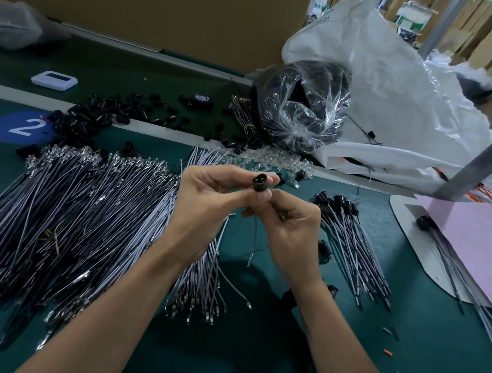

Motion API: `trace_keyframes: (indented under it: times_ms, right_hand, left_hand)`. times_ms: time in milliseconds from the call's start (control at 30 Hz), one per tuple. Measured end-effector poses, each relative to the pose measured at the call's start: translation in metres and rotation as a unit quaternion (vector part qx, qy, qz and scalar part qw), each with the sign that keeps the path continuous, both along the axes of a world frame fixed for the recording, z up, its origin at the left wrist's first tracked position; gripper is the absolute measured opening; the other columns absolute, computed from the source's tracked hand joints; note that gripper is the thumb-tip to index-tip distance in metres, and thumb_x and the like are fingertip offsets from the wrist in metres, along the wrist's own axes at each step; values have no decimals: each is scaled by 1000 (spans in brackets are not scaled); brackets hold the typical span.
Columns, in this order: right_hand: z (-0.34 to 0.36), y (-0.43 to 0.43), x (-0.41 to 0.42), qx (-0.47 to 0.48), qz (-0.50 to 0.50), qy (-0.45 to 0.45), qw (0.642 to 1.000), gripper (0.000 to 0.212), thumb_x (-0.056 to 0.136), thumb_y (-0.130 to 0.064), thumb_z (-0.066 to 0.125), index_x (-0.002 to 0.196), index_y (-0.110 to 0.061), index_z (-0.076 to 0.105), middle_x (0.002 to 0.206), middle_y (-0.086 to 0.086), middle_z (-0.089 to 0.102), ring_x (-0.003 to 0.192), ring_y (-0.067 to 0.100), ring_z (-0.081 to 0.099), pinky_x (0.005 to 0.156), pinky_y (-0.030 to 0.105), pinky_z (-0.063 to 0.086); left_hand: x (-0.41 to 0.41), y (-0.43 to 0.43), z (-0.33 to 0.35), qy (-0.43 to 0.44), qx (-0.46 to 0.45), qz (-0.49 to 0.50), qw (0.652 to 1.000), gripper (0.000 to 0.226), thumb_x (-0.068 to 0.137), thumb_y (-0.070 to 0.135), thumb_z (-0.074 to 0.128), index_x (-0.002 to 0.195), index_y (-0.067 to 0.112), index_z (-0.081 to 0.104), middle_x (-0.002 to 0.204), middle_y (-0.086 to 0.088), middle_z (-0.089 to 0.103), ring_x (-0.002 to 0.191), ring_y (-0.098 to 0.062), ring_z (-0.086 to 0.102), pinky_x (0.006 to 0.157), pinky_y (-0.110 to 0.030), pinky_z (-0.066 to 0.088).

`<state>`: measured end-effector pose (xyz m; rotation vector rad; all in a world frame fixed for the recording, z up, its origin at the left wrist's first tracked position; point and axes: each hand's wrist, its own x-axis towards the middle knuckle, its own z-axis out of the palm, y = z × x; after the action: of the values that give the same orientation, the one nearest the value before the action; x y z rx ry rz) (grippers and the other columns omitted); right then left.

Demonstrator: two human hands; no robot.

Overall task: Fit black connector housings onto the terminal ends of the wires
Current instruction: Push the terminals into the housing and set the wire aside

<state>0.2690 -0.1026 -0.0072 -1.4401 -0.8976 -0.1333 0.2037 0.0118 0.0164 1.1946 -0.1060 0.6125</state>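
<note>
My left hand (207,200) pinches a small black connector housing (259,181) between thumb and fingertips, above the green table. Just below it my right hand (289,224) has its fingers curled round a thin grey wire (253,241) that hangs down from the housing. A large heap of loose grey wires with metal terminals (79,205) lies to the left. To the right lies a bundle of wires with black housings on their ends (352,228). Loose black housings (94,115) are scattered at the back left.
A clear bag of black parts (304,110) and a big white sack (400,90) stand at the back right. A grey post (485,153) rises over a pink sheet (482,241). A white device (54,79) sits far left; clear plastic bits (275,159) lie behind my hands.
</note>
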Motion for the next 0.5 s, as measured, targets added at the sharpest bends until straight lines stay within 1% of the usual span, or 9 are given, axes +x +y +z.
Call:
trace_keyframes:
  times_ms: [100, 233, 300, 367, 433, 500]
  right_hand:
    - [-2, 1, 0, 5, 4, 5, 1000, 9, 89, -10, 66, 88, -8, 74, 70, 1, 72, 64, 14, 69, 63, 35, 57]
    - [-3, 2, -1, 17, 20, 15, 1000, 11, 90, -12, 66, 89, -9, 76, 73, 0, 73, 65, 18, 70, 63, 41, 58]
    - [-3, 3, -2, 23, 31, 26, 999, 12, 90, -17, 65, 90, -10, 75, 75, -1, 73, 65, 19, 70, 64, 40, 59]
    - [-4, 3, -2, 23, 32, 31, 999, 12, 89, -18, 65, 91, -11, 75, 75, -2, 73, 66, 19, 70, 66, 38, 58]
    - [-4, 3, -3, 18, 27, 30, 999, 11, 88, -16, 66, 90, -10, 76, 75, -2, 73, 66, 17, 69, 66, 36, 58]
    - [-5, 3, -2, 7, 14, 24, 1000, 11, 88, -12, 67, 89, -5, 76, 75, 2, 73, 66, 18, 69, 66, 39, 58]
  left_hand:
    - [-1, 0, 1, -4, 4, 5, 1000, 13, 65, 6, 76, 74, 15, 79, 86, -4, 77, 77, -18, 73, 60, -26, 53]
    - [-1, 0, 2, -6, -7, 3, 1000, 10, 66, 6, 76, 72, 13, 78, 85, -6, 77, 69, -15, 70, 51, -20, 48]
    - [-1, 0, 2, -8, -14, -2, 1000, 9, 67, 6, 76, 74, 11, 78, 86, -9, 77, 68, -18, 68, 48, -22, 46]
    - [-1, 0, 1, -5, -18, -3, 1000, 9, 68, 6, 76, 76, 10, 78, 87, -11, 76, 71, -27, 67, 49, -24, 45]
    - [-2, 1, 1, -1, -20, -3, 1000, 10, 68, 7, 76, 77, 10, 78, 87, -11, 76, 74, -34, 62, 50, -26, 45]
    - [-2, 3, 1, 4, -20, 0, 1000, 10, 67, 8, 78, 77, 11, 78, 86, -11, 76, 75, -34, 64, 52, -27, 45]
